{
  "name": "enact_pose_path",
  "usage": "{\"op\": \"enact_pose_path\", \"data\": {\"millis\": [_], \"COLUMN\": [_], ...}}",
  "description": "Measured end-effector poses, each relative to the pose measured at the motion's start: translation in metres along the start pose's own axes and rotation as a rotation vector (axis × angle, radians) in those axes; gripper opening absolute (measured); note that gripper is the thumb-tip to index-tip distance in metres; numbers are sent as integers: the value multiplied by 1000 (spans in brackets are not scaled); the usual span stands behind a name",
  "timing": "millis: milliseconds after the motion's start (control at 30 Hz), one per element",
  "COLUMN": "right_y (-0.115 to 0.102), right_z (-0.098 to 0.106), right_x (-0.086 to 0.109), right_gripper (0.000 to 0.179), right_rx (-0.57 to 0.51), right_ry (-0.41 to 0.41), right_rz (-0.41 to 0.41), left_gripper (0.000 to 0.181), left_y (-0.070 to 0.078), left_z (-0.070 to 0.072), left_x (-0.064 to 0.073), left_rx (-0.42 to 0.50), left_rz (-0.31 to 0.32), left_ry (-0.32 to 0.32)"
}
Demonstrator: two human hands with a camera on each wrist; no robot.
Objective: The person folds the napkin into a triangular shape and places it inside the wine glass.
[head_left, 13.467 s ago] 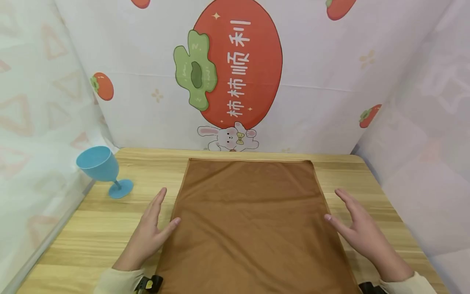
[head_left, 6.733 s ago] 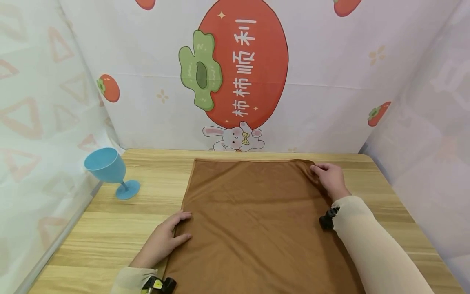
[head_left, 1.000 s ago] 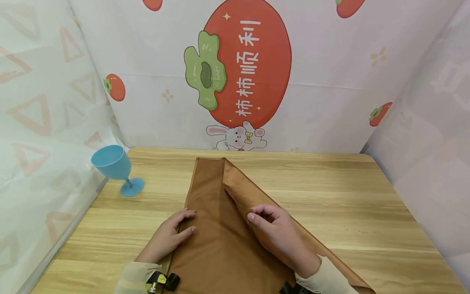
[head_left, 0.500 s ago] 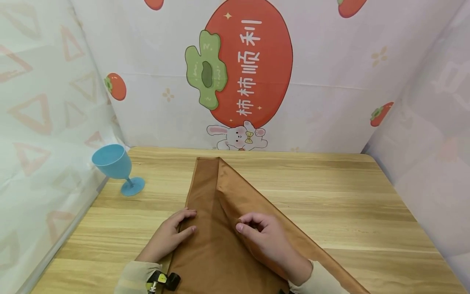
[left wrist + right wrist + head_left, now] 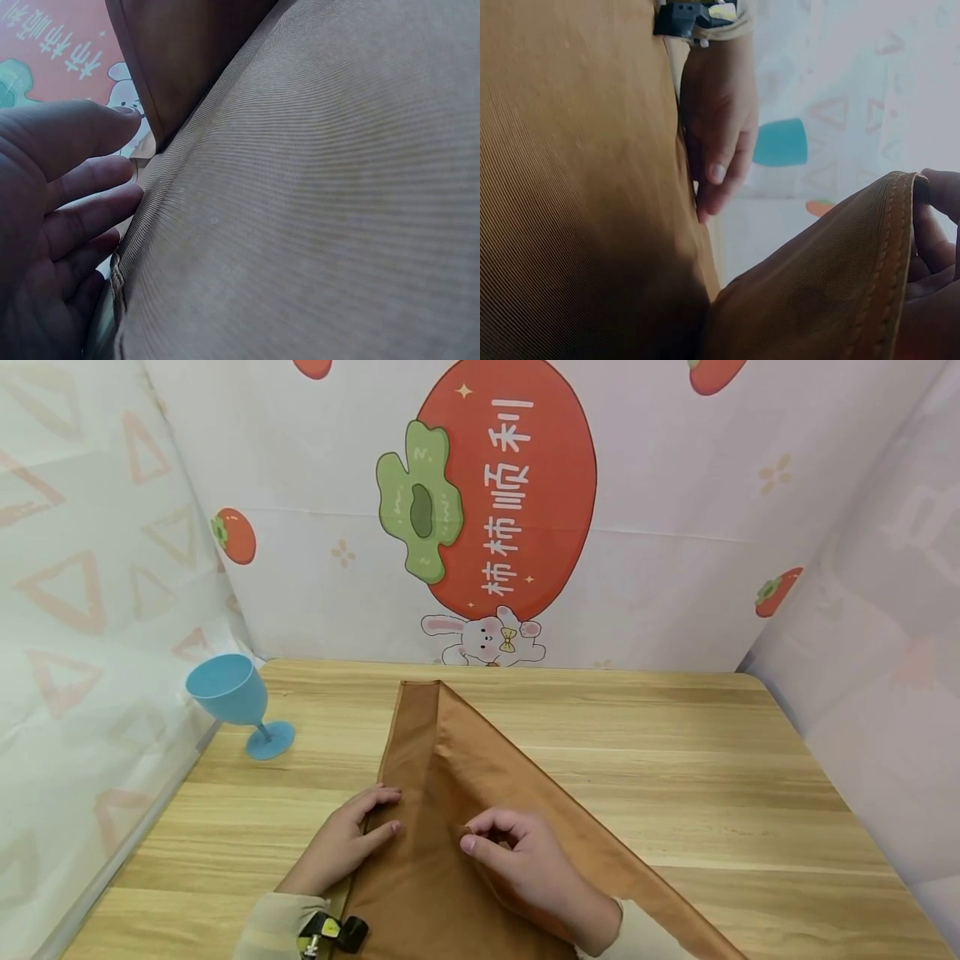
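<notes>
A brown cloth (image 5: 498, 768) lies on the table, its far right corner folded over toward the near left so that a long diagonal fold runs down to the right. Between thumb and fingers my right hand (image 5: 536, 872) pinches that corner, raised above the lower layer; the right wrist view shows the stitched hem (image 5: 889, 262) at the fingertips. My left hand (image 5: 345, 843) rests at the cloth's left edge, fingers relaxed and thumb apart. In the left wrist view the raised flap (image 5: 187, 52) hangs beyond the left fingers (image 5: 94, 214).
A blue goblet (image 5: 228, 693) stands at the table's left rear, away from the cloth. The wooden table (image 5: 675, 760) ends at a printed white backdrop (image 5: 660, 585) behind, with pale curtains on both sides.
Over the longer span, my right hand took the flat cloth's far right corner and folded it over. In the last second it carried the corner further left and nearer; the left hand stayed put.
</notes>
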State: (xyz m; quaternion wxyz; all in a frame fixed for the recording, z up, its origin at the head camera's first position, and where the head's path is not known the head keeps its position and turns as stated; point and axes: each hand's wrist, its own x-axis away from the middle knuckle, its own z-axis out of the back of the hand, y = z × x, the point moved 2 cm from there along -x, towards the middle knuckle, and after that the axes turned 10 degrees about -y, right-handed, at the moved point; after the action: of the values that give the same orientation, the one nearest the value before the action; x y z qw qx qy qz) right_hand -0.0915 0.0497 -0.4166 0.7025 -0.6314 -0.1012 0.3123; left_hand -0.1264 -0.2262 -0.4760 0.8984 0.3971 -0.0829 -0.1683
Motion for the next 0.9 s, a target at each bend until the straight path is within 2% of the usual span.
{"op": "enact_pose_path", "data": {"millis": [200,567,733,900], "right_y": [-1,-4,-6,-8], "right_z": [-9,-20,-27,-33], "right_x": [1,0,1,2], "right_gripper": [7,10,10,11], "right_rx": [-19,-30,-54,-79], "right_ry": [-49,-95,-125,-156], "right_rz": [-23,-2,21,3], "left_gripper": [39,41,42,43], "left_y": [-1,-1,-1,2], "left_z": [0,0,1,2], "left_x": [0,0,0,0], "left_rx": [2,-3,-11,5], "left_rz": [5,-19,-6,16], "left_ry": [-2,12,14,3]}}
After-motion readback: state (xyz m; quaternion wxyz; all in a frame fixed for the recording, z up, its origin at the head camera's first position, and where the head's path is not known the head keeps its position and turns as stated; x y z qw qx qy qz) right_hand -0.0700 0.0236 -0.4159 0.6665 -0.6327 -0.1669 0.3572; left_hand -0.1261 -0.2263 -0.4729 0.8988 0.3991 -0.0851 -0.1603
